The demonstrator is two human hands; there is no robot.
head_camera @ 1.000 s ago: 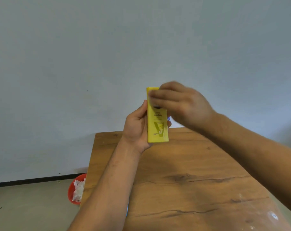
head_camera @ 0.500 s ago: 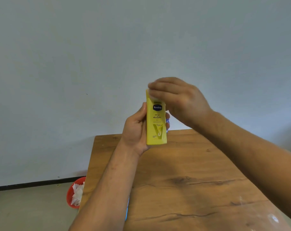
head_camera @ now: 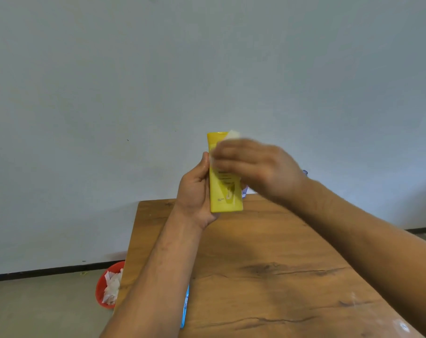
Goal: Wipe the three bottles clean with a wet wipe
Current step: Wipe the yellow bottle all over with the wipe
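Note:
My left hand [head_camera: 194, 191] grips a yellow lotion bottle [head_camera: 223, 198] upright above the far edge of the wooden table [head_camera: 268, 276]. My right hand [head_camera: 253, 164], blurred by motion, presses a white wet wipe [head_camera: 232, 135] against the bottle's upper front. The wipe peeks out above my fingers beside the bottle's top. Behind my right hand, small parts of another bottle [head_camera: 304, 172] show near the wall; the rest is hidden.
A red bin [head_camera: 104, 284] holding crumpled white wipes stands on the floor left of the table. A blue pack [head_camera: 185, 306] lies on the table, mostly hidden under my left forearm. A pale wall rises behind the table.
My right hand slid down the front of the yellow bottle from its top, covering the label, and the white wipe now shows above my fingers. The left hand keeps the same hold.

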